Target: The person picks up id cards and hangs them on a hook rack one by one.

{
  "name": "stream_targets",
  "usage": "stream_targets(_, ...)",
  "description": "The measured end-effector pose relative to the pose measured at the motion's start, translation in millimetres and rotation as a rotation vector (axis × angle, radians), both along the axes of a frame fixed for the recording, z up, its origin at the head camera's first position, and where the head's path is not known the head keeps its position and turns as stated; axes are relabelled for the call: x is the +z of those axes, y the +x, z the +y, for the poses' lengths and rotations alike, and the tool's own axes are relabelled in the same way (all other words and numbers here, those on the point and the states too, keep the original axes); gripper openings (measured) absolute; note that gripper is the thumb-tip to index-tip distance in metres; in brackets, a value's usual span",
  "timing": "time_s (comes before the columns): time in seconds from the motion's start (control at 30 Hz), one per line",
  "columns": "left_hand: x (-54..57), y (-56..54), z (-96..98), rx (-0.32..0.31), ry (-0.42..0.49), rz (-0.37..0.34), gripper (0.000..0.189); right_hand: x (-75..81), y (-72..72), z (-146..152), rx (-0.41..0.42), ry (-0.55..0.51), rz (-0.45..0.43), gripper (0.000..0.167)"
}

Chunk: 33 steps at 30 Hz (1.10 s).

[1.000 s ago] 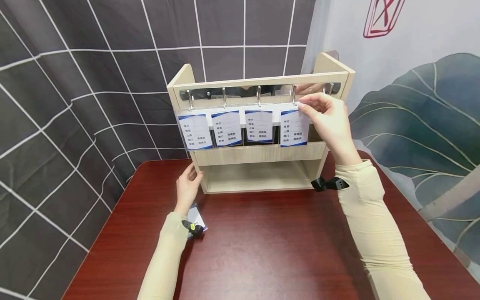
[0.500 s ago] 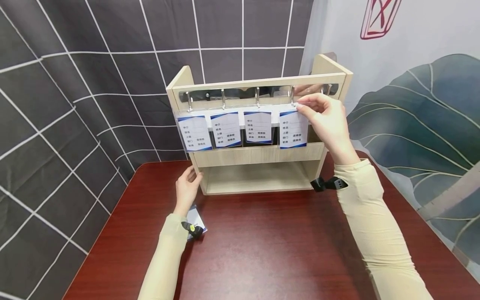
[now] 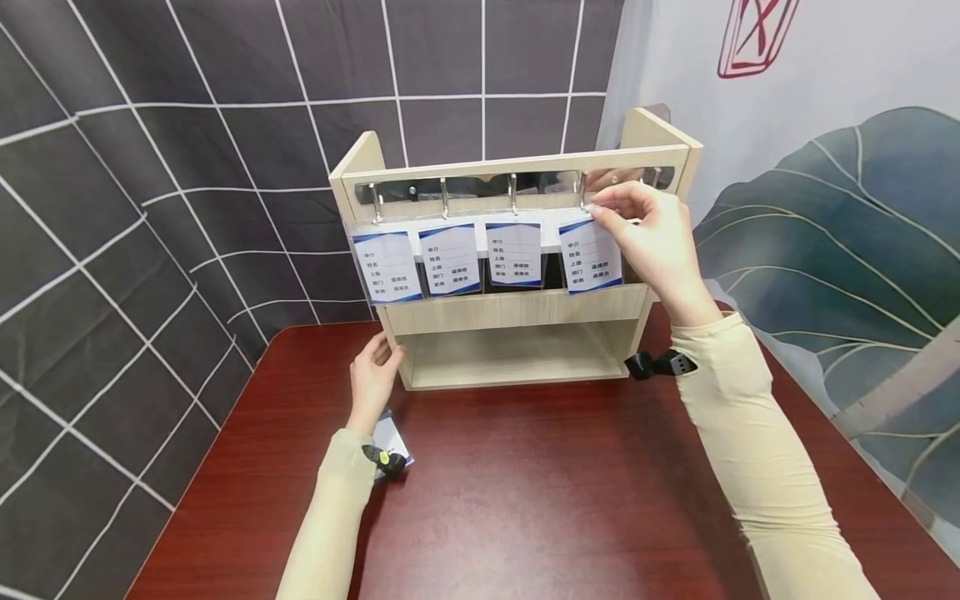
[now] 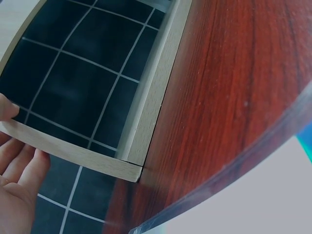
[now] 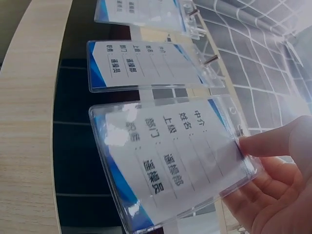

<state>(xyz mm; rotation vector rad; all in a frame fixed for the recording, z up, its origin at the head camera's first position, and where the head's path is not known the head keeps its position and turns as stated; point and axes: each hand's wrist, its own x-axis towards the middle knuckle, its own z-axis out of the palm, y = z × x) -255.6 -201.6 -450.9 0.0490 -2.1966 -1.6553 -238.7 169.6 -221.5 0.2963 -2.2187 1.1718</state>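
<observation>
My right hand (image 3: 656,242) pinches the top corner of a clear-sleeved name badge (image 5: 170,161) between thumb and fingers, at the fourth hook (image 3: 582,190) of a wooden shelf unit (image 3: 517,310). That badge hangs tilted, its lower edge swung to the right. Three more badges (image 3: 384,265) hang in a row to its left. My left hand (image 3: 371,375) grips the unit's left side panel (image 4: 73,150), thumb on the inner face and fingers outside, as the left wrist view shows. Under my left wrist, another badge (image 3: 388,437) lies on the table, partly covered.
A metal hook strip (image 3: 487,185) runs across the unit's upper front, with a fifth hook (image 3: 656,177) behind my right fingers. Below is a low compartment (image 3: 517,354). The red-brown table (image 3: 510,483) carries the unit; a dark gridded curtain (image 3: 247,200) hangs behind.
The badge in my right hand has tilted, its lower end swinging right. My left hand keeps its place on the side panel. The head view has shifted slightly.
</observation>
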Motion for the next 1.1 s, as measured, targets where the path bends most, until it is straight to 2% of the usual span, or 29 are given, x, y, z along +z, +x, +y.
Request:
stream_targets(0.37, 0.3, -0.7, -0.4, 0.000, -0.024, 0.019, 0.039, -0.3, 1.4, -0.7, 0.025, -0.068, -0.017, 0.022)
stream_targets(0.6, -0.9, -0.3, -1.3, -0.010, -0.026, 0.022, 0.040, -11.8, -3.8, -4.1, 0.028, -0.170, -0.004, 0.022)
stream_targets(0.83, -2.3, 2.9, -5.5, 0.023, -0.017, 0.030, 0.039, -11.4, -16.3, -15.6, 0.034, -0.063, 0.030, 0.022)
stream_targets(1.1, -1.8, 0.9, -2.5, -0.020, -0.032, 0.036, 0.039, -13.1, -11.3, -7.6, 0.053, -0.071, 0.005, 0.022)
